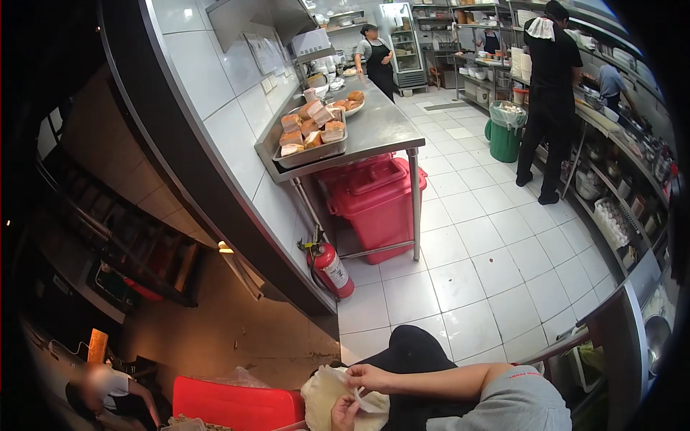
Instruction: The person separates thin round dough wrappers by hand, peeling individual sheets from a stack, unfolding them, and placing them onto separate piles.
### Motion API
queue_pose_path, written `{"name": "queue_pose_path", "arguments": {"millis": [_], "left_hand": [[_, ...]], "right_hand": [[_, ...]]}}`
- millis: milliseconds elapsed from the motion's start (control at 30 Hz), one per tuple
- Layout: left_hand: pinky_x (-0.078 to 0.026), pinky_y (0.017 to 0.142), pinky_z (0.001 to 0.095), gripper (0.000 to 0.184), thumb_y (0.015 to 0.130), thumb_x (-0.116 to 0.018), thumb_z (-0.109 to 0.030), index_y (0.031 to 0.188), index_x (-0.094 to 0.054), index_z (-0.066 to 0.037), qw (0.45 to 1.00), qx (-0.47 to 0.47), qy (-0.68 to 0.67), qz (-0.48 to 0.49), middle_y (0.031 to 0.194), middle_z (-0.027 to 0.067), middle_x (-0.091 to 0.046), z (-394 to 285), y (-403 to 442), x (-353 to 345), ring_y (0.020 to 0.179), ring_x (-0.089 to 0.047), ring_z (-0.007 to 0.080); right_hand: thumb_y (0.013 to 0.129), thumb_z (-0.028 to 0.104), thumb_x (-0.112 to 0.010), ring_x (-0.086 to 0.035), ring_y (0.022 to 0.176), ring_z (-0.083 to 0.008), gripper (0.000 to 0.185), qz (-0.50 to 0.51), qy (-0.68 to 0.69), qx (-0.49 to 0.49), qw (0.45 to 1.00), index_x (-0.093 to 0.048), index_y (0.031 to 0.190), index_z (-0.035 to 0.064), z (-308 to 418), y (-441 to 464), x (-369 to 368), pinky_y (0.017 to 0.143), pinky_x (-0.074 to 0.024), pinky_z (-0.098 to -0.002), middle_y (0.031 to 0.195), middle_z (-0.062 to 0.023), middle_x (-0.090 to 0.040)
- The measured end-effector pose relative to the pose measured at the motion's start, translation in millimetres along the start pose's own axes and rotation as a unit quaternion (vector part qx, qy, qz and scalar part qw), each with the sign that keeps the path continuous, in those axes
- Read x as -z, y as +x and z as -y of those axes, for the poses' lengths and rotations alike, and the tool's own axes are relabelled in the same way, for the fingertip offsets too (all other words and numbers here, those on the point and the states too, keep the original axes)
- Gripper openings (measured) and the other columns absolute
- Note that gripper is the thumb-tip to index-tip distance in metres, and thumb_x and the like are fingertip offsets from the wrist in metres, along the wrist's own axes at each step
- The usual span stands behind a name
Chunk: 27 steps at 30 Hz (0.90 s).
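At the bottom of the head view, pale, thin, round wrappers [320,396] like spring roll wrappers lie close to my lap. My right hand [366,376], reaching in from a grey sleeve, pinches the lifted edge of one thin wrapper. Just below it, my left hand [344,414] has its fingers closed on the same raised edge. A folded white strip of that sheet stands up between the two hands. The left forearm is cut off by the frame's lower edge.
A red chair back or tray [237,404] stands left of the wrappers, beside a container of chopped food [192,424]. Ahead are a steel table [384,133] with meat slabs [310,129], a red bin [374,201] and a fire extinguisher [332,269]. Several people are around.
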<state>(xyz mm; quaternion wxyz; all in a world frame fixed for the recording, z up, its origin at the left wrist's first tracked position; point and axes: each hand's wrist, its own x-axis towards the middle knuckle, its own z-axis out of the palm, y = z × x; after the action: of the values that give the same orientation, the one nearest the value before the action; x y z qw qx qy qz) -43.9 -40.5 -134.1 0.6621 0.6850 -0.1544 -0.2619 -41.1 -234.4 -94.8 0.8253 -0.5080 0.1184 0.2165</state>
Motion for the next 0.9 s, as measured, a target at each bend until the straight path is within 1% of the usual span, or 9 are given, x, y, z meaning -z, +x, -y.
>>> {"name": "queue_pose_path", "arguments": {"millis": [100, 200, 333, 433, 533, 633, 767, 867, 900], "left_hand": [[-0.044, 0.074, 0.0209, 0.024, 0.090, -0.060, -0.017, 0.109, -0.055, -0.003, 0.992, 0.008, -0.030, -0.123, 0.095, 0.0016, -0.059, 17, 3, 6, 0.085, -0.054, 0.0091], [-0.044, 0.078, 0.0217, 0.020, 0.093, -0.057, -0.014, 0.110, -0.055, -0.004, 0.978, -0.028, -0.181, -0.097, 0.100, 0.0027, -0.058, 0, 6, -1, 0.089, -0.054, 0.0104], [-0.043, 0.084, 0.0238, 0.021, 0.093, -0.056, -0.010, 0.113, -0.053, -0.002, 0.994, -0.049, -0.023, -0.097, 0.106, 0.0042, -0.056, -14, 3, -8, 0.097, -0.053, 0.0127], [-0.042, 0.086, 0.0241, 0.025, 0.091, -0.058, -0.010, 0.115, -0.051, -0.002, 0.993, -0.054, 0.028, -0.103, 0.107, 0.0040, -0.055, -12, 7, -7, 0.100, -0.052, 0.0131], [-0.042, 0.088, 0.0243, 0.030, 0.090, -0.059, -0.009, 0.118, -0.049, -0.002, 0.992, -0.084, -0.003, -0.092, 0.109, 0.0042, -0.053, -28, 5, -12, 0.100, -0.052, 0.0137], [-0.044, 0.089, 0.0268, 0.039, 0.087, -0.062, -0.006, 0.122, -0.046, -0.002, 0.995, -0.058, -0.008, -0.076, 0.113, 0.0063, -0.052, -11, 7, -2, 0.104, -0.053, 0.0164], [-0.044, 0.092, 0.0283, 0.047, 0.085, -0.062, -0.004, 0.128, -0.042, -0.002, 0.994, -0.078, -0.067, -0.030, 0.117, 0.0083, -0.051, -37, 5, -12, 0.109, -0.052, 0.0184], [-0.043, 0.095, 0.0296, 0.051, 0.086, -0.061, -0.006, 0.131, -0.039, -0.002, 0.994, -0.021, -0.095, -0.052, 0.119, 0.0097, -0.050, -59, -2, -21, 0.111, -0.052, 0.0195], [-0.043, 0.095, 0.0304, 0.052, 0.087, -0.061, -0.008, 0.133, -0.038, -0.002, 0.990, -0.031, -0.130, -0.045, 0.120, 0.0099, -0.049, -52, -1, -17, 0.111, -0.052, 0.0200]], "right_hand": [[0.090, 0.023, -0.060, -0.056, 0.079, -0.0076, 0.017, 0.022, -0.007, 0.016, 1.000, -0.056, 0.100, 0.0099, 1, -1, -7, 0.064, -0.0504, -0.0261, 0.088, 0.0028, -0.057], [0.090, 0.023, -0.060, -0.056, 0.078, -0.0071, 0.021, 0.061, -0.026, 0.024, 0.997, -0.058, 0.106, 0.0091, -3, 0, -8, 0.066, -0.0504, -0.0262, 0.088, 0.0030, -0.057], [0.089, 0.022, -0.060, -0.056, 0.082, -0.0062, 0.025, 0.087, -0.025, 0.015, 0.996, -0.060, 0.109, 0.0072, 6, -6, -8, 0.069, -0.0500, -0.0256, 0.091, 0.0033, -0.059], [0.089, 0.019, -0.060, -0.057, 0.086, -0.0068, 0.027, 0.107, 0.010, 0.002, 0.994, -0.059, 0.113, 0.0068, 12, -6, -3, 0.072, -0.0505, -0.0258, 0.096, 0.0026, -0.061], [0.088, 0.015, -0.060, -0.059, 0.089, -0.0083, 0.032, 0.117, 0.024, 0.002, 0.993, -0.057, 0.119, 0.0061, 4, 1, 0, 0.076, -0.0515, -0.0273, 0.100, 0.0012, -0.061], [0.088, 0.011, -0.059, -0.060, 0.093, -0.0103, 0.039, 0.121, 0.024, 0.001, 0.992, -0.052, 0.125, 0.0050, -2, 9, 1, 0.081, -0.0522, -0.0300, 0.103, -0.0012, -0.062], [0.089, 0.011, -0.058, -0.060, 0.094, -0.0111, 0.037, 0.123, 0.017, -0.009, 0.992, -0.053, 0.125, 0.0045, 6, 10, 2, 0.081, -0.0518, -0.0293, 0.105, -0.0019, -0.062], [0.091, 0.011, -0.057, -0.061, 0.095, -0.0119, 0.033, 0.111, 0.023, -0.016, 0.993, -0.054, 0.123, 0.0042, 7, 7, 2, 0.083, -0.0513, -0.0284, 0.106, -0.0021, -0.062], [0.091, 0.011, -0.057, -0.061, 0.095, -0.0118, 0.033, 0.107, 0.023, -0.017, 0.994, -0.054, 0.123, 0.0043, 10, 5, 0, 0.082, -0.0515, -0.0286, 0.106, -0.0019, -0.062]]}}
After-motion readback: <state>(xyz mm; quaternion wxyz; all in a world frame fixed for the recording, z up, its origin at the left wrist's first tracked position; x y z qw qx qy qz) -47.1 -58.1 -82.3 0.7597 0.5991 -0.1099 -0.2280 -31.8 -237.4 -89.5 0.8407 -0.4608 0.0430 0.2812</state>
